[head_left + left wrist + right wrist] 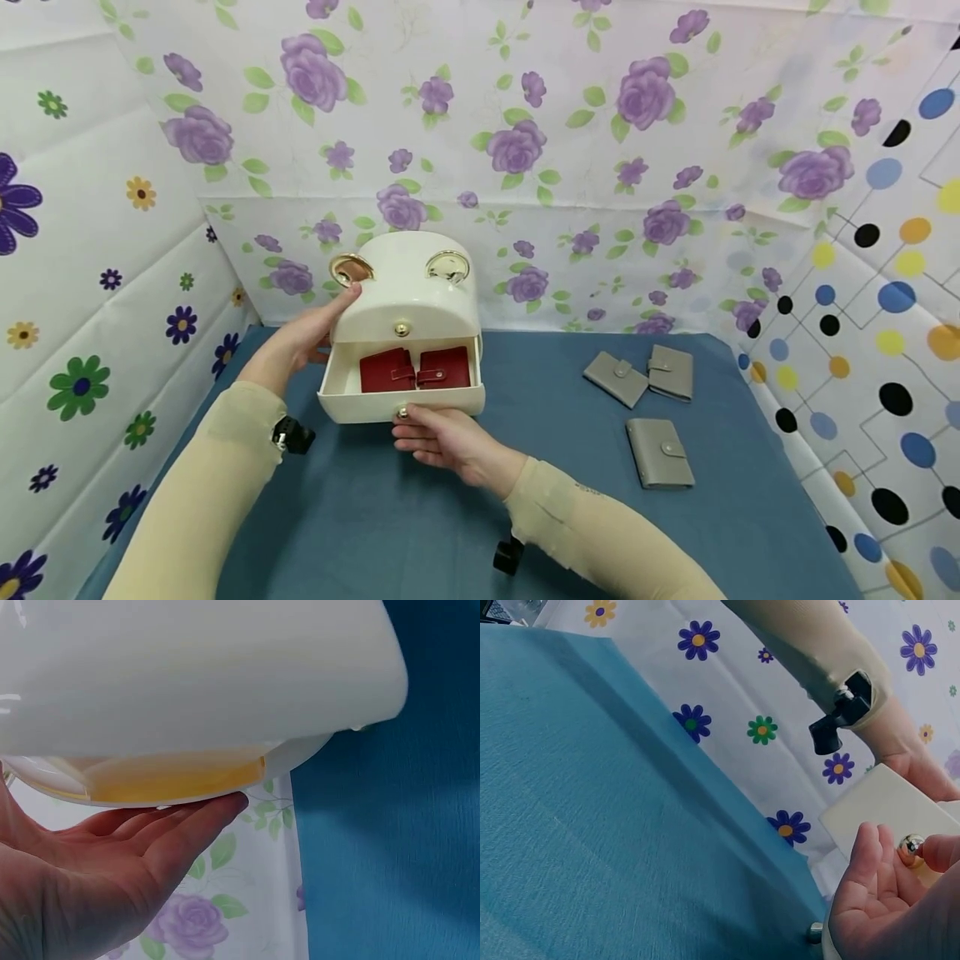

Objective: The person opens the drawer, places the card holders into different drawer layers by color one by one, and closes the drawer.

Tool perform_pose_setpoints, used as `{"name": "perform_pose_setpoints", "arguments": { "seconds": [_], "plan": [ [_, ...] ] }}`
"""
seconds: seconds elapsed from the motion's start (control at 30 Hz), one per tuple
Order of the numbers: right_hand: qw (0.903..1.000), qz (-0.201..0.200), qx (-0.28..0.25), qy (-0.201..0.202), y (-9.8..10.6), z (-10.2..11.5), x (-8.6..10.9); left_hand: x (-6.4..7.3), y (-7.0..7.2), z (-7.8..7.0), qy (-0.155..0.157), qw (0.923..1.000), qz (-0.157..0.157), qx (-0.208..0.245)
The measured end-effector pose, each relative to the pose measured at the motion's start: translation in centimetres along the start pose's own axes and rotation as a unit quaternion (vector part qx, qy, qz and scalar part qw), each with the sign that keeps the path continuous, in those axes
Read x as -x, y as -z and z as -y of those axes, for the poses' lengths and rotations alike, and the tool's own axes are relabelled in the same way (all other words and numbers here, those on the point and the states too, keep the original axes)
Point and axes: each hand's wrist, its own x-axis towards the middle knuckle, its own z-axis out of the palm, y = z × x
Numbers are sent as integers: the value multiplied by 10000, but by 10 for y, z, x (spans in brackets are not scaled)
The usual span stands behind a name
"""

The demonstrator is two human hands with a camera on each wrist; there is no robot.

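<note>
A glossy white storage box [408, 287] with two gold-rimmed ears stands on the table, its lower drawer [401, 407] pulled out. Two red snap-strap wallets [387, 372] lie side by side inside that drawer. My left hand [309, 333] rests against the box's left side, thumb up near the left ear [350, 268]. In the left wrist view, the fingers [184, 832] stretch straight along the white shell. At the drawer front, my right hand [457, 442] pinches the small gold knob [910, 849] between thumb and forefinger, the other fingers extended below it.
On the right of the blue-covered table [540, 517] lie three grey snap-strap wallets, one at the front [660, 454], one tilted behind it [617, 379] and one at the back [671, 372]. Flower-printed sheets [517, 150] close off the back and left; a dotted sheet [862, 333] hangs at right.
</note>
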Motion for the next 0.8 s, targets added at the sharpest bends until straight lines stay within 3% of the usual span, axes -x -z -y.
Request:
{"name": "perform_pose_setpoints", "arguments": {
  "seconds": [0.8],
  "plan": [
    [9998,-157,-9,129,3,6,-19,-3,-1,5,124,9994,-283,156]
  ]
}}
